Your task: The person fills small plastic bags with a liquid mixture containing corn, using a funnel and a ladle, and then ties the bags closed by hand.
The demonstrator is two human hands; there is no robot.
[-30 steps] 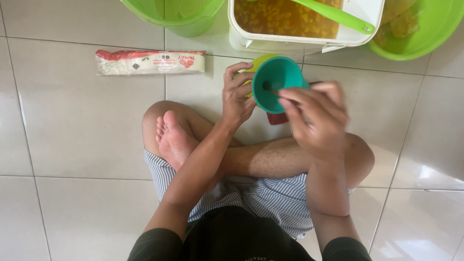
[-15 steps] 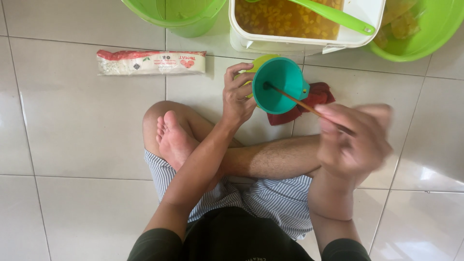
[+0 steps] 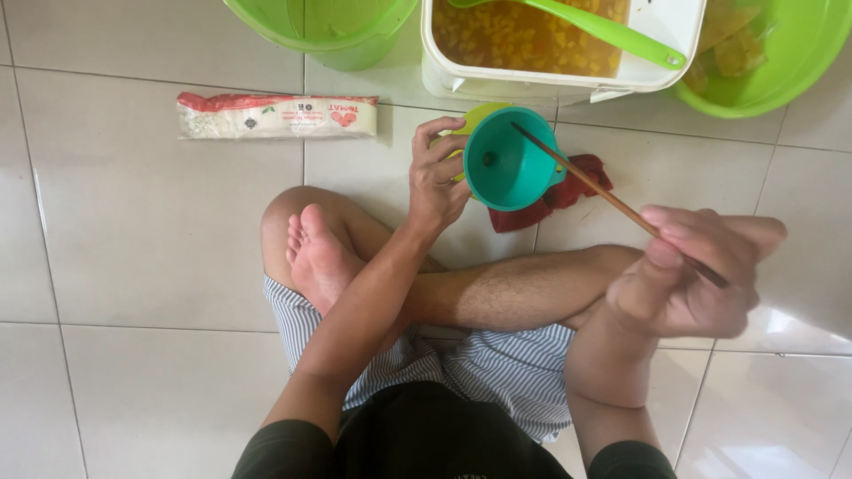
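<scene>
I sit cross-legged on a tiled floor. My left hand (image 3: 437, 175) grips a teal funnel (image 3: 508, 160) with something yellow-green (image 3: 479, 115) just behind it. My right hand (image 3: 697, 270) is raised at the right, fingers closed on a thin brown stick (image 3: 612, 200). The stick's far tip reaches over the funnel's rim. A dark red cloth (image 3: 568, 195) lies on the floor under the funnel.
A white tub (image 3: 674, 44) of orange-yellow pieces in liquid stands ahead, a green ladle (image 3: 612, 34) lying across it. Green bowls sit at the top left (image 3: 324, 31) and top right (image 3: 781, 62). A long plastic packet (image 3: 277, 116) lies on the tiles at the left.
My right hand has pulled back from the funnel to the right and toward me, drawing the stick out along with it. My left hand and the funnel have stayed put.
</scene>
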